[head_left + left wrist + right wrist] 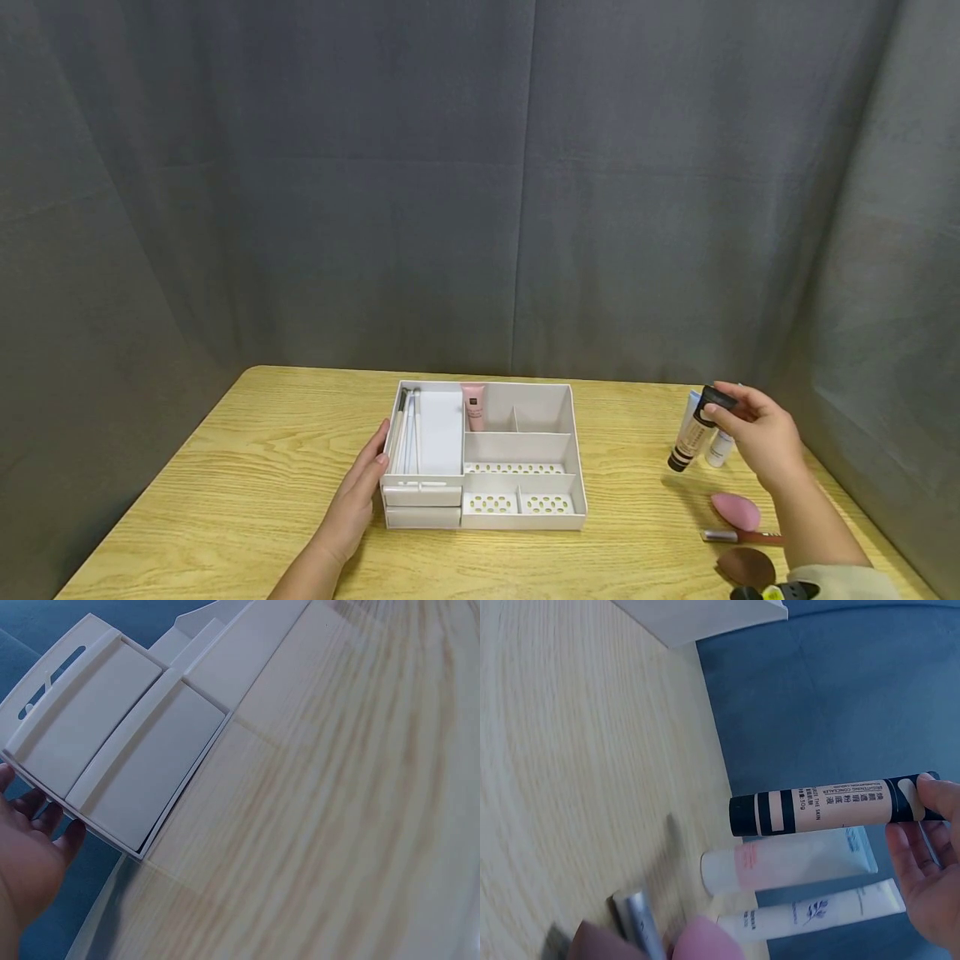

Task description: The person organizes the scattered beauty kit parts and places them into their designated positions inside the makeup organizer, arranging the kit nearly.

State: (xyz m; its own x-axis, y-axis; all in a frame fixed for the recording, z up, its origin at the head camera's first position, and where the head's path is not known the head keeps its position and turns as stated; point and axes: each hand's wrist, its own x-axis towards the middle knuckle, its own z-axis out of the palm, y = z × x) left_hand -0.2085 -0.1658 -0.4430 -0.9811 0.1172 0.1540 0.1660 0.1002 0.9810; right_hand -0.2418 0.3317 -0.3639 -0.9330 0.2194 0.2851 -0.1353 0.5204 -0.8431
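My right hand pinches a foundation tube by its flat black end, between thumb and fingers. The tube, beige with black ends and dark print, is held tilted, its cap pointing down, above the right part of the table. Just behind it stand a pale blue tube and a white tube. My left hand rests against the left side of a white organizer, fingers along its wall and thumb at the edge. Inside the organizer are several slim brushes and a pink tube.
Near the right arm lie a pink makeup sponge, a silver and reddish-brown stick and a brown oval piece. Two small drawers form the organizer's front left. Grey curtain hangs behind the wooden table.
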